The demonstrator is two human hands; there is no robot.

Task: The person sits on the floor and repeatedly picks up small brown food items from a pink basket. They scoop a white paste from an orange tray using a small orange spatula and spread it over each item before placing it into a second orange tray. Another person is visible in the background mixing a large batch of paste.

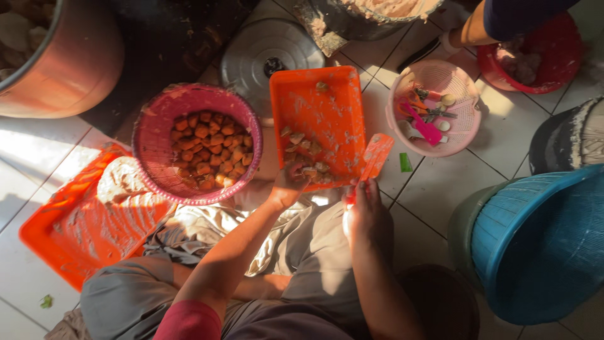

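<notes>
Down on the tiled floor (pixel 440 189), the person sits with an orange tray (pixel 321 113) resting against the knees, its near edge toward the body. The left hand (pixel 288 186) lies at the tray's near edge, fingers curled over a small heap of pale stuffed pieces (pixel 305 154) gathered at that near left corner; whether it grips one of them I cannot tell. The right hand (pixel 363 211) is closed around the handle of an orange spatula (pixel 375 157), whose flat blade lies along the tray's right edge, just beside the heap. Left of the tray, touching it, stands a round pink basket (pixel 157 135) filled with browned fried cubes (pixel 207 151). Under that basket's left side lies a second orange tray (pixel 44 233), smeared with pale paste. Beyond the tray's far edge sits a round metal lid (pixel 251 53). To the right stands a smaller pink basket (pixel 462 129) holding spoons and a pink scoop (pixel 425 129), and a blue basket (pixel 535 245) lies on its side near the right knee. Another person's arm (pixel 475 31) reaches to a red bowl (pixel 560 53) at the far right.
</notes>
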